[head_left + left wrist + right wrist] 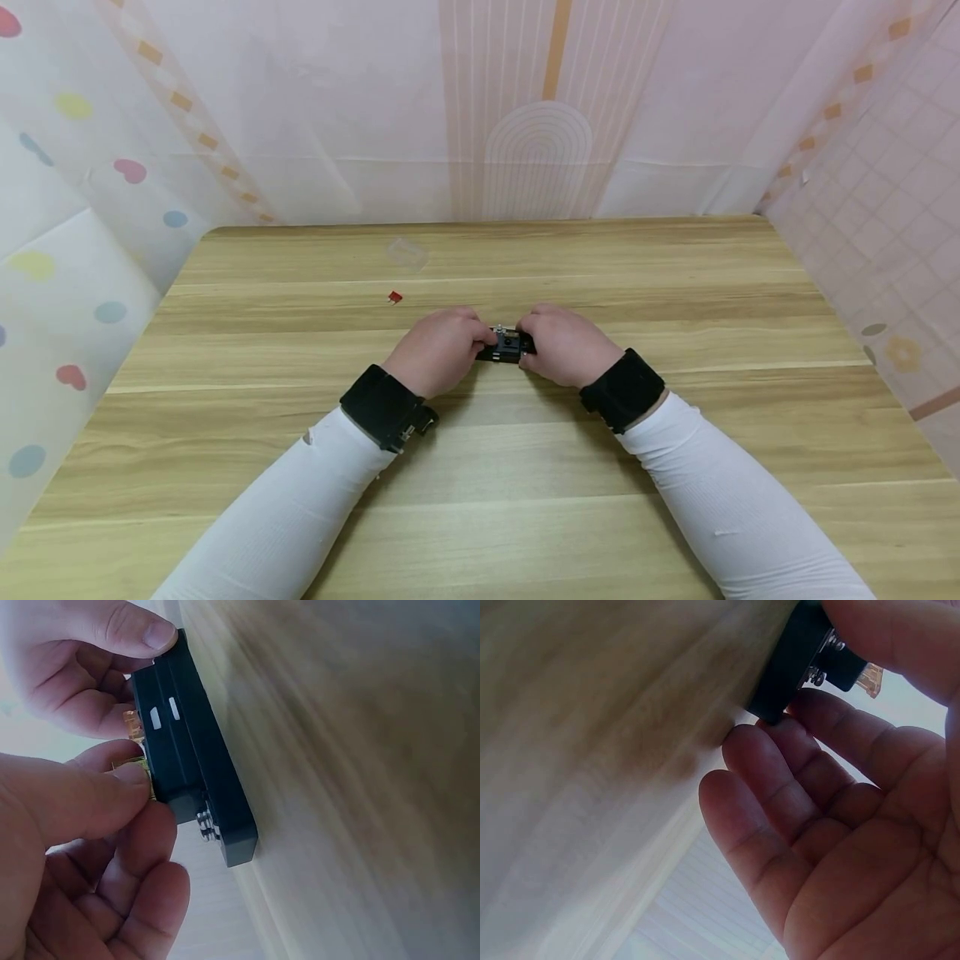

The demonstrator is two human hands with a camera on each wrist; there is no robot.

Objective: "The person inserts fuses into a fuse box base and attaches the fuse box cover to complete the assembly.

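Item 1: your left hand, at the table's middle. Its thumb and forefinger pinch a small amber part seated against the black holder; the other fingers curl loosely beneath. In the head view the knuckles hide the pinch.

Item 2: your right hand, touching the holder's opposite end. The thumb presses its top edge and the fingertips curl at its lower corner, so the holder is gripped. Most of the palm is blurred and cut off by the frame in the wrist view.

Item 3: the black holder, resting on the wood between both hands. A second amber piece shows at its side, partly hidden.

Item 4: a small red piece, lying apart to the left, too small to identify.

Item 5: a clear plastic cover, further back, faint.
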